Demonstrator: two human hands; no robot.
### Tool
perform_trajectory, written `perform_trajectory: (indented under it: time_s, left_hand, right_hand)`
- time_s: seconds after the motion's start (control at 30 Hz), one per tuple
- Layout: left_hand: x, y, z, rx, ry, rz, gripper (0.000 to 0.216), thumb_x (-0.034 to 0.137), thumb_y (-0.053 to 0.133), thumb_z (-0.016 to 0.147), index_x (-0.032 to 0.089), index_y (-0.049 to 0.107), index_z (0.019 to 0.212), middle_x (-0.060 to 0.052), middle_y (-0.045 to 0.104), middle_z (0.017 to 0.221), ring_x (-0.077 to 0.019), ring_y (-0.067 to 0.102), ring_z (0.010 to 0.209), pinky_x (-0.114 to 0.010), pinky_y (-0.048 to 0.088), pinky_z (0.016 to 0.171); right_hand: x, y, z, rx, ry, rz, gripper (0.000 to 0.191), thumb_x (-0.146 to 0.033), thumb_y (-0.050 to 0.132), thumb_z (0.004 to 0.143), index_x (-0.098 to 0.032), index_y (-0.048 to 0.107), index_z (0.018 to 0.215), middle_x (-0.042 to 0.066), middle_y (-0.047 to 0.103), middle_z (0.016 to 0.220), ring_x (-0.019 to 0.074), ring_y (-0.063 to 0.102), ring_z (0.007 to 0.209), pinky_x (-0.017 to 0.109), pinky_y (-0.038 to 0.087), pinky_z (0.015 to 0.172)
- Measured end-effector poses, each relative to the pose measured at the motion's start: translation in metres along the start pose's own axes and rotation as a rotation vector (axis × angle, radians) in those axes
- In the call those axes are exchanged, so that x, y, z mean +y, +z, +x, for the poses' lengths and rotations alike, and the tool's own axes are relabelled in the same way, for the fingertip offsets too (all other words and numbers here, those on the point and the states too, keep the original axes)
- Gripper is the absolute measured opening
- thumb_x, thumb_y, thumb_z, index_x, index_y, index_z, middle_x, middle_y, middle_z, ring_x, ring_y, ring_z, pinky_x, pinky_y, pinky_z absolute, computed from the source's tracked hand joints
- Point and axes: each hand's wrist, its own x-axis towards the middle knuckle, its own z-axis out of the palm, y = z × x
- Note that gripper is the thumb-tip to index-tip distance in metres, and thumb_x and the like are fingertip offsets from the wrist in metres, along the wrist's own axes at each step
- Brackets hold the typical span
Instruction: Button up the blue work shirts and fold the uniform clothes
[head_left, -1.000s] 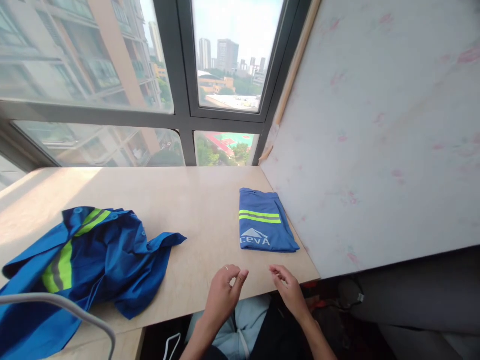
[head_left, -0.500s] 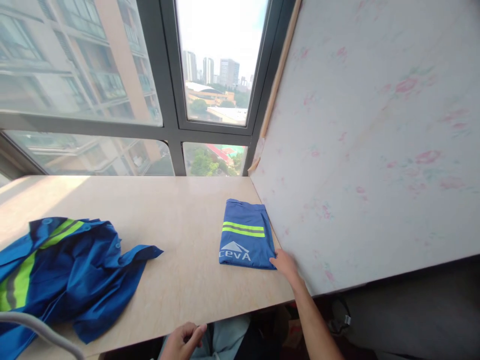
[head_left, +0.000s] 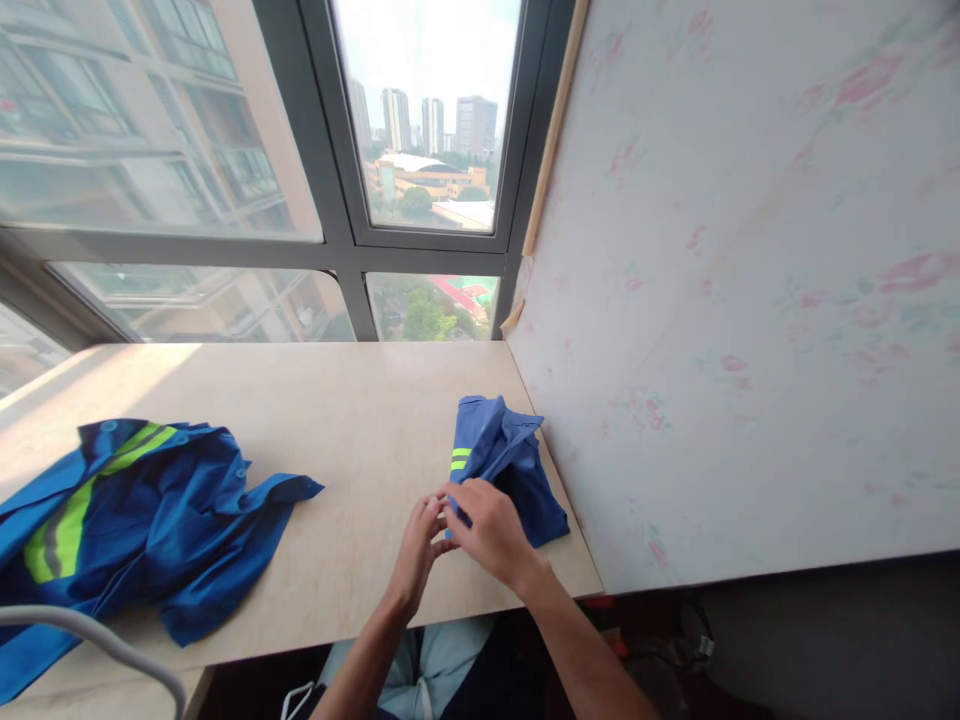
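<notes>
The blue cloth (head_left: 495, 430) is a bit right of and below the middle of the frame, on the pale wood table (head_left: 360, 430), close to the wall (head_left: 712, 300). It is bunched up: a lighter flap leans up over a darker part, and the dark part spreads down to the right. Two short yellow lines with a grey one between them, the stripe (head_left: 460, 460), show at its left side. The right hand (head_left: 491, 525) is over the low part of the cloth and pinches some of it, with a bit of blue showing between the finger and thumb. The left hand (head_left: 415, 555) is at the low left side of the cloth, and its fingertips meet the right hand's fingers. I cannot tell if it grips the cloth, as the fingers hide that spot. In the lower left of the frame, well apart from the hands, a blue shirt (head_left: 202, 520) lies in a crumpled heap, with buttons and a wide yellow band (head_left: 58, 535). A bent grey tube (head_left: 97, 635) crosses in front of it. At the bottom middle are the person's light blue pants (head_left: 450, 655). Along the top left and middle is a big window (head_left: 427, 215) with tall buildings (head_left: 475, 125) and green trees (head_left: 427, 318) outside. The wall fills the right side and has faint pink flowers (head_left: 866, 80).
</notes>
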Motion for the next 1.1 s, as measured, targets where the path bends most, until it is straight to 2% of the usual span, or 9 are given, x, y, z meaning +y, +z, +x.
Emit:
perform_trajectory:
  time_s: [0.1,0.2,0.3,0.47,0.67,0.73,0.83,0.93,1.1]
  left_hand:
    - [0.000,-0.021,0.011,0.078,-0.114,-0.104,0.053,0.063,0.069,0.070,0.021,0.068,0.102,-0.004,0.068,0.081,-0.0184,0.062,0.069,-0.027,0.048,0.059]
    - [-0.004,-0.040,0.013,0.014,-0.242,-0.048,0.036,0.045,0.080,0.064,0.020,0.067,0.086,0.002,0.059,0.062,-0.0114,0.053,0.052,-0.023,0.043,0.051]
    - [-0.006,-0.044,0.014,0.058,-0.217,-0.007,0.037,0.037,0.084,0.057,0.016,0.067,0.082,0.003,0.059,0.062,-0.0095,0.051,0.052,-0.022,0.043,0.048]
    - [0.005,-0.066,0.032,0.500,0.041,-0.227,0.028,0.026,0.077,0.061,0.017,0.064,0.084,0.002,0.062,0.077,-0.0095,0.056,0.061,-0.021,0.048,0.054]
    - [0.020,-0.129,0.045,0.818,-0.137,-0.370,0.009,0.015,0.053,0.072,0.018,0.049,0.079,-0.002,0.055,0.076,-0.0151,0.060,0.069,-0.032,0.054,0.067]
    - [0.018,-0.134,0.036,0.933,-0.017,-0.223,0.021,0.019,0.056,0.074,0.019,0.051,0.094,-0.006,0.058,0.096,-0.0207,0.063,0.094,-0.039,0.053,0.087]
    - [0.011,-0.120,0.022,1.078,0.382,0.375,0.055,0.031,0.067,0.075,0.018,0.048,0.124,-0.015,0.046,0.135,-0.0299,0.041,0.134,-0.049,0.033,0.114]
    - [0.006,-0.095,0.024,0.771,0.628,0.841,0.061,0.042,0.063,0.082,0.017,0.045,0.135,-0.018,0.042,0.144,-0.0319,0.034,0.141,-0.050,0.026,0.118]
    - [0.002,-0.057,0.059,0.099,0.490,1.204,0.088,0.041,0.074,0.073,0.018,0.035,0.148,-0.019,0.040,0.152,-0.0371,0.028,0.146,-0.054,0.026,0.116]
  right_hand:
    - [-0.025,0.017,-0.013,-0.383,-0.181,0.201,0.053,-0.016,0.066,0.081,-0.031,0.061,0.131,0.001,0.076,0.106,0.0209,0.072,0.096,0.028,0.057,0.087]
    - [-0.021,0.022,-0.033,-0.456,-0.058,0.354,0.057,-0.015,0.059,0.086,-0.037,0.053,0.138,-0.003,0.073,0.118,0.0200,0.067,0.111,0.030,0.051,0.101]
    - [0.005,0.028,-0.049,-0.287,0.076,0.361,0.049,-0.016,0.052,0.090,-0.034,0.056,0.135,0.001,0.069,0.124,0.0222,0.062,0.119,0.036,0.049,0.106]
    - [0.073,0.042,-0.074,0.002,0.293,0.058,0.058,-0.017,0.053,0.084,-0.023,0.049,0.141,0.011,0.056,0.138,0.0278,0.052,0.130,0.051,0.042,0.112]
    - [0.123,0.029,-0.094,0.124,0.532,-0.012,0.060,-0.032,0.061,0.082,-0.017,0.052,0.139,0.016,0.055,0.140,0.0321,0.051,0.131,0.055,0.040,0.111]
    - [0.126,0.022,-0.095,0.149,0.616,0.091,0.047,-0.041,0.061,0.083,-0.017,0.065,0.124,0.015,0.067,0.125,0.0311,0.061,0.119,0.051,0.046,0.106]
    - [0.126,0.017,-0.090,0.245,0.705,0.203,0.038,-0.047,0.061,0.083,-0.017,0.072,0.105,0.013,0.073,0.109,0.0296,0.068,0.105,0.047,0.051,0.100]
    - [0.129,0.015,-0.077,0.286,0.729,0.267,0.046,-0.049,0.062,0.082,-0.016,0.068,0.113,0.013,0.072,0.111,0.0286,0.067,0.106,0.045,0.052,0.097]
    - [0.129,0.015,-0.043,0.031,0.673,0.337,0.079,-0.050,0.069,0.077,-0.020,0.043,0.145,0.014,0.066,0.124,0.0240,0.070,0.095,0.043,0.055,0.089]
